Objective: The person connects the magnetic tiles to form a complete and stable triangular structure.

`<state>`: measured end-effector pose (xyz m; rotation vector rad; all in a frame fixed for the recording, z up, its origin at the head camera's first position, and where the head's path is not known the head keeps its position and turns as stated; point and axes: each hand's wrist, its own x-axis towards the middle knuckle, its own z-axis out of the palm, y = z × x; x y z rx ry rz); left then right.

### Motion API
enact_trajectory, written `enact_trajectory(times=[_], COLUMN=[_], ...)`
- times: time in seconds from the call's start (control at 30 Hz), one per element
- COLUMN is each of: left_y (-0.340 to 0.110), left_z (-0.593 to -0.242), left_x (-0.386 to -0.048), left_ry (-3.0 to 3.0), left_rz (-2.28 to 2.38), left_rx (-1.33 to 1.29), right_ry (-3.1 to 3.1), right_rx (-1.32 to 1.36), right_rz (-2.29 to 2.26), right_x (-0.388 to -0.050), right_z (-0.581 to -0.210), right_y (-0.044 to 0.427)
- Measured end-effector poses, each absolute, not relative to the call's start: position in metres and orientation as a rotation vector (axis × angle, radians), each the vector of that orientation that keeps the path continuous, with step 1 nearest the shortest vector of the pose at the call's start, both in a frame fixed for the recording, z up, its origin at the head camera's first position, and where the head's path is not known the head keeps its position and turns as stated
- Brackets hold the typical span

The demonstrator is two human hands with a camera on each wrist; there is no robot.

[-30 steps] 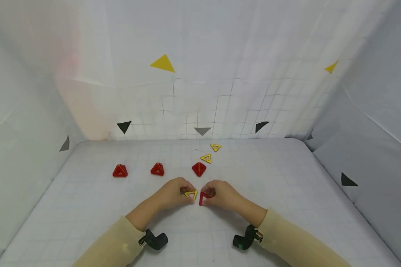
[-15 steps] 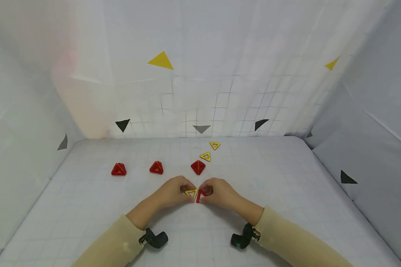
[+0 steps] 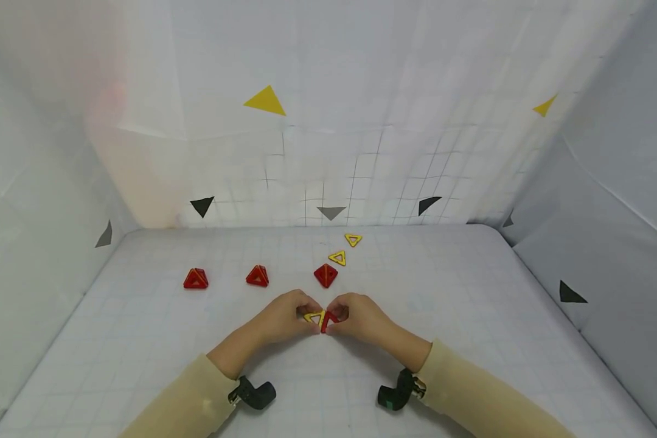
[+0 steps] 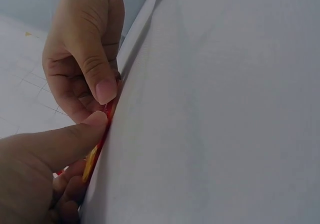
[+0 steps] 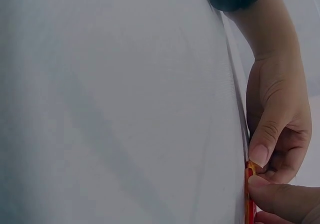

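At the middle of the white table, my left hand pinches a yellow triangle tile with an open centre. Opposite it, my right hand pinches a red triangle tile between thumb and fingers. The two tiles meet edge to edge, low over the tabletop. Both thumbs come close together in the left wrist view, where the yellow tile shows below the red one. In the right wrist view, fingers cover much of the red tile.
Beyond the hands sits a red pyramid, with two more red pyramids, one at left and another farther left. Two loose yellow triangle tiles, one nearer and one farther, lie behind. White cloth walls enclose the table.
My right hand has moved slightly left, bringing the red tile against the yellow one; a gap between them has closed. My left hand has stayed nearly still.
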<state>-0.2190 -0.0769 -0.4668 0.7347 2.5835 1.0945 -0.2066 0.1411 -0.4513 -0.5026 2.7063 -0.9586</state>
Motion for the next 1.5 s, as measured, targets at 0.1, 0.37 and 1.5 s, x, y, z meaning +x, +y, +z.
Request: enact_trajectory(times=[0.1, 0.37, 1.5], left_y=[-0.077, -0.076, -0.073], left_z=[-0.467, -0.467, -0.467], left_x=[-0.218, -0.217, -0.222], left_ry=[2.589, 2.613, 2.616], left_rz=[1.104, 1.077, 1.071], left_rx=[0.752, 0.752, 0.700], right_ry=[2.703, 2.667, 2.841], right_rx=[-0.496, -0.531, -0.525], right_rz=[-0.961, -0.935, -0.756], right_x=[-0.206, -0.207, -0.335], right_z=[-0.449, -0.443, -0.443], right_y=[0.140, 0.143, 0.174])
